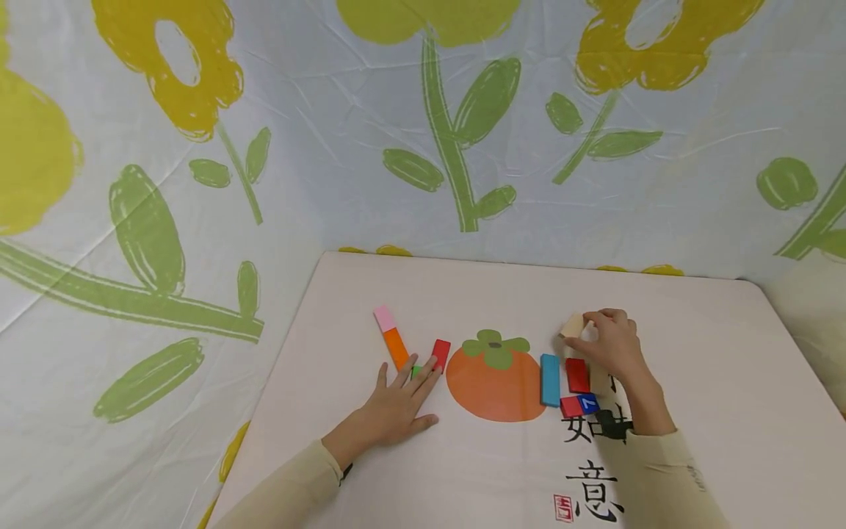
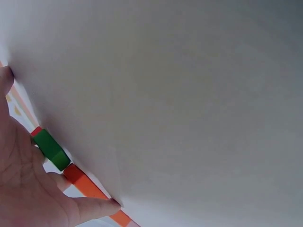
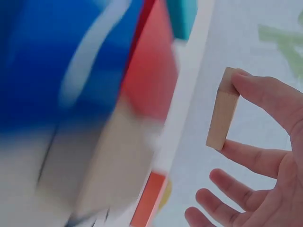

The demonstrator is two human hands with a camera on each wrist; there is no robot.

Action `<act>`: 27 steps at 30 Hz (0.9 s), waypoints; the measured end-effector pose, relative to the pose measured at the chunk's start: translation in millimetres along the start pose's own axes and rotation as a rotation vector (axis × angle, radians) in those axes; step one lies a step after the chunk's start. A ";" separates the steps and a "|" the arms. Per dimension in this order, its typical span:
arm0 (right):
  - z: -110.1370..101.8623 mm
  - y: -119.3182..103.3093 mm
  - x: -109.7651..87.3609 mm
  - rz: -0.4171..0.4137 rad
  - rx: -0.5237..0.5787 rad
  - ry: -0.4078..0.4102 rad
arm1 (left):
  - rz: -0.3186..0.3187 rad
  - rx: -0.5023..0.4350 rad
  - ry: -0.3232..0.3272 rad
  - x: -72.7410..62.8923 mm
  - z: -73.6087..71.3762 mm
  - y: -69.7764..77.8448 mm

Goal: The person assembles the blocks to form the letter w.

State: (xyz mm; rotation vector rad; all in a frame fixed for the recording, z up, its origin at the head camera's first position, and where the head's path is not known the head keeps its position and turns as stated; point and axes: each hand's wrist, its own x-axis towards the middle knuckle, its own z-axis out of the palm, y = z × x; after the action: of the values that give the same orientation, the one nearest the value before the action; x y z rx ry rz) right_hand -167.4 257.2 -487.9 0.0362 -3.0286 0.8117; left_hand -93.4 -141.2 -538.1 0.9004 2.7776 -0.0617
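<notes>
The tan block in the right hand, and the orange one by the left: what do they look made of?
Tan block in the right hand: probably bare wood, matte; its plain tan faces show no paint.
Orange block by the left hand: smooth, even orange, perhaps painted wood; plastic remains possible.

Left hand (image 2: pixel 31 187) spread at the lower left, green block (image 2: pixel 51 149) beside it, orange block (image 2: pixel 86 183) below that, partly hidden by the hand, pale surface (image 2: pixel 184 104) filling the centre and right.
</notes>
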 end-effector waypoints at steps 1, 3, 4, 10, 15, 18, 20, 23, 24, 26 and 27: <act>2.1 -5.1 1.3 -0.011 0.003 -0.007 | 0.000 -0.003 0.000 -0.3 -0.6 0.2; 7.2 -14.7 3.9 -0.042 0.013 -0.014 | -0.001 -0.006 -0.004 -0.8 -1.4 0.6; 10.2 -19.3 5.1 -0.060 0.019 -0.015 | -0.001 -0.007 -0.004 -0.8 -1.6 0.6; 30.6 -44.4 13.9 -0.147 0.065 -0.021 | 0.000 0.000 -0.001 -1.0 -1.8 1.0; 46.1 -58.9 22.2 -0.168 0.096 -0.048 | -0.004 0.000 -0.007 -0.3 -2.5 1.3; 52.6 -66.7 25.3 -0.177 0.128 -0.060 | -0.008 0.002 -0.014 -0.2 -2.7 1.5; 56.2 -71.4 26.9 -0.176 0.148 -0.067 | -0.010 0.004 -0.015 -0.2 -2.6 1.5; 61.1 -78.5 29.0 -0.172 0.168 -0.078 | -0.011 0.002 -0.016 -0.4 -2.3 1.6; 62.8 -80.8 29.6 -0.172 0.168 -0.080 | -0.010 0.003 -0.017 -0.4 -2.3 1.6; 66.5 -85.8 31.3 -0.174 0.172 -0.087 | -0.011 0.002 -0.018 -0.2 -2.4 1.6; 68.3 -88.5 31.8 -0.178 0.172 -0.089 | -0.011 0.002 -0.018 -0.1 -2.6 1.6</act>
State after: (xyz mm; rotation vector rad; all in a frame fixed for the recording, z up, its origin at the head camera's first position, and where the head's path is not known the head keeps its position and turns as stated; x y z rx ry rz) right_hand -197.0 145.8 -502.4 0.3453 -2.9696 1.0764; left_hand -92.9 -139.7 -535.5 0.8807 2.7665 -0.0733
